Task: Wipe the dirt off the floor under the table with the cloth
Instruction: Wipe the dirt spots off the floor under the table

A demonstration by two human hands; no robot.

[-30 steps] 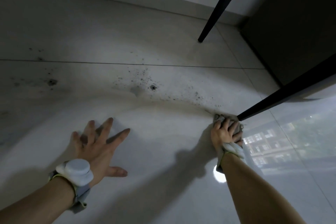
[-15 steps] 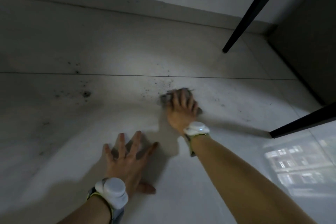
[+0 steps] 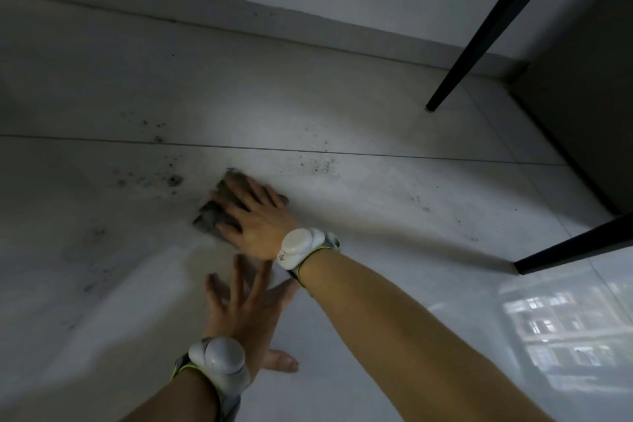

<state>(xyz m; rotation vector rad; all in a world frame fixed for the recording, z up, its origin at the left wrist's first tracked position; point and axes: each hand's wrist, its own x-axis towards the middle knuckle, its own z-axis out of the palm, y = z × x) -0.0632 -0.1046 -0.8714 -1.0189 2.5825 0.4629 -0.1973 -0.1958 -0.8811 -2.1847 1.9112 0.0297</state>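
A: Right hand (image 3: 255,219) seen flat on cloth (image 3: 219,207), fingers spread over it, pressing, not gripping. Cloth lay bunched on floor (image 3: 376,89) under table, just below tile joint (image 3: 411,155), center frame.

B: Left hand (image 3: 245,312)?

A: Held nothing. Palm down, fingers splayed wide, braced on floor just behind rt wrist; thumb stuck out to the side.

B: Dirt (image 3: 174,180) where?

A: Darkest spot w/ specks just left of cloth, apart from it. More specks (image 3: 322,166) to the right near joint, faint ones (image 3: 424,207) farther right, smudges (image 3: 99,233) lower left.

B: How to wipe well, then?

A: Judged best: kept palm flat, even pressure, swept left thru dark spot, then overlapped passes back across rt specks. Folded to clean face if cloth loaded up, else likely just smeared. Kept clear of table legs (image 3: 493,27).

B: Anything not made out?

A: Plenty. Tabletop out of frame; only two black legs seen, near one (image 3: 575,245) cut at rt edge. Cloth mostly under hand, blurred, size & color unclear. Dark mass (image 3: 589,79) at right: cabinet or wall, couldn't tell. Dim light, so some marks maybe shadow, not dirt.
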